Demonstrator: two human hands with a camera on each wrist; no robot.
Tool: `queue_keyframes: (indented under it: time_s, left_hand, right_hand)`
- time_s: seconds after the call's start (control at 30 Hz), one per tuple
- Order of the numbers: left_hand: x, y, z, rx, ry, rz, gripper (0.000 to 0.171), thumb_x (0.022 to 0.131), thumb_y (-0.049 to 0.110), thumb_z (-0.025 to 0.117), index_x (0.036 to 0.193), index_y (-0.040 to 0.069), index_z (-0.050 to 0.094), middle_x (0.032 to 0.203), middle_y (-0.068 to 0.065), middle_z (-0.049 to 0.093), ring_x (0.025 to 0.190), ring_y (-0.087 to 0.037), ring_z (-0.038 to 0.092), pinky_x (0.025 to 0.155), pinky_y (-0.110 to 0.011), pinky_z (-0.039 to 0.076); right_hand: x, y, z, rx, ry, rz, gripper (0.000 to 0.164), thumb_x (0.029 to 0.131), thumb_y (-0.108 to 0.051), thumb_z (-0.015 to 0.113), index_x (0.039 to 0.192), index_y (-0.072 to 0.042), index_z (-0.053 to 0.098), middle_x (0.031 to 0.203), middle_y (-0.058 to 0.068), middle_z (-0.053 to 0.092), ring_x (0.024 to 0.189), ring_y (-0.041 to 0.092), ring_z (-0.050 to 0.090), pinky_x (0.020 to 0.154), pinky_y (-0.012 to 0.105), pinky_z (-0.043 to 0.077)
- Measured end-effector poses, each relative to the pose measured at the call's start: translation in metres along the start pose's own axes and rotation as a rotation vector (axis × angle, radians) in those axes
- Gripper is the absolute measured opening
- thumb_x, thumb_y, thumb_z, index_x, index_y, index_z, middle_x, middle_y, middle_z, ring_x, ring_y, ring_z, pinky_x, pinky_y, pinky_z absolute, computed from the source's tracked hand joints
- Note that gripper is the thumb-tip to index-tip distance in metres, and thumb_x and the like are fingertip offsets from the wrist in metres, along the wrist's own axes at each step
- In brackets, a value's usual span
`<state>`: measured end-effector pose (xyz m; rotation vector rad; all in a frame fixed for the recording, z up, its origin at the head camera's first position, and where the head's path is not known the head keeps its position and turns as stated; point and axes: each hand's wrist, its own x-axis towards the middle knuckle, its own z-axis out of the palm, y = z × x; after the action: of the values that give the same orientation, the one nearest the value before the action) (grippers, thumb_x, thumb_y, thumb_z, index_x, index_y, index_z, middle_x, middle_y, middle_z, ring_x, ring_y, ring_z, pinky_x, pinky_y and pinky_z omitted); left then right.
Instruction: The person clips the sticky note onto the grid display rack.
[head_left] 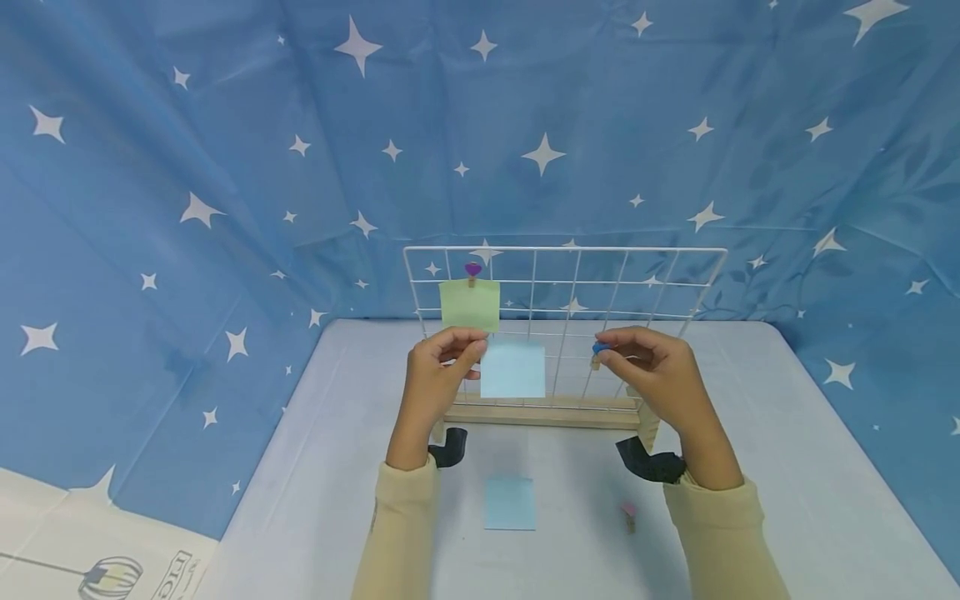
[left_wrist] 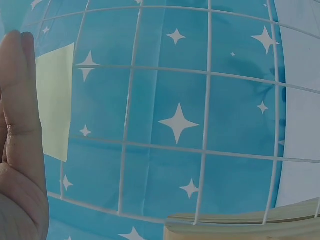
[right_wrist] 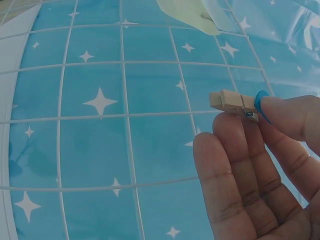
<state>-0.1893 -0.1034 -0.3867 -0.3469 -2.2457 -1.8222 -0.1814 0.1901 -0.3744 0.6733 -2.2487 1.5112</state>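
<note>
In the head view my left hand (head_left: pixel 442 367) pinches a light blue square of paper (head_left: pixel 513 370) by its upper left corner, in front of a white wire grid (head_left: pixel 577 310). My right hand (head_left: pixel 652 367) holds a small wooden clothespin (right_wrist: pixel 234 102) with a blue decoration (head_left: pixel 599 347) between thumb and fingers, to the right of the paper. A green paper square (head_left: pixel 470 305) hangs at the grid's upper left under a clothespin with a purple heart (head_left: pixel 472 269). The left wrist view shows only part of the left hand (left_wrist: pixel 20 140); the blue paper is mostly out of it.
The grid stands in a wooden base (head_left: pixel 547 415) on a white table (head_left: pixel 300 500). Nearer me lie another light blue paper square (head_left: pixel 510 503) and a clothespin with a pink decoration (head_left: pixel 629 517). A blue star-patterned cloth (head_left: pixel 480 108) hangs behind.
</note>
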Motion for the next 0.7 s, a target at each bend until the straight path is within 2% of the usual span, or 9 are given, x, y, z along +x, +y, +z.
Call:
queue_keyframes:
  time_s: [0.13,0.23,0.47,0.7]
  left_hand:
    - [0.005,0.005,0.001,0.007,-0.011,-0.007,0.019,0.095,0.012,0.069,0.108,0.0,0.073,0.096,-0.015,0.069,0.081,-0.025,0.066,0.067,-0.03,0.061]
    - [0.008,0.006,0.003,0.003,-0.02,0.007,0.019,0.095,0.012,0.069,0.109,-0.001,0.072,0.096,-0.015,0.069,0.083,-0.025,0.066,0.067,-0.031,0.061]
    - [0.013,0.007,0.007,-0.019,-0.024,0.068,0.027,0.094,0.028,0.071,0.11,0.007,0.074,0.095,-0.011,0.069,0.083,-0.024,0.067,0.068,-0.031,0.061]
    - [0.02,0.01,0.012,-0.023,-0.014,0.101,0.028,0.093,0.031,0.073,0.109,0.009,0.074,0.091,-0.005,0.071,0.078,-0.021,0.069,0.066,-0.032,0.061]
  right_hand:
    - [0.001,-0.002,-0.001,0.001,0.001,0.001,0.018,0.089,0.006,0.07,0.106,0.002,0.073,0.098,0.014,0.073,0.085,0.001,0.069,0.077,0.015,0.055]
    - [0.003,-0.002,-0.001,-0.006,0.003,-0.001,0.019,0.089,0.006,0.07,0.107,0.002,0.073,0.098,0.016,0.073,0.084,0.001,0.069,0.077,0.014,0.055]
    - [0.007,-0.004,-0.001,-0.034,0.006,-0.011,0.02,0.089,0.006,0.07,0.109,0.004,0.072,0.099,0.019,0.072,0.084,-0.002,0.068,0.078,0.013,0.054]
    - [0.013,-0.006,-0.003,-0.031,0.002,-0.006,0.02,0.09,0.004,0.07,0.109,0.003,0.073,0.099,0.018,0.072,0.084,-0.001,0.067,0.078,0.013,0.054]
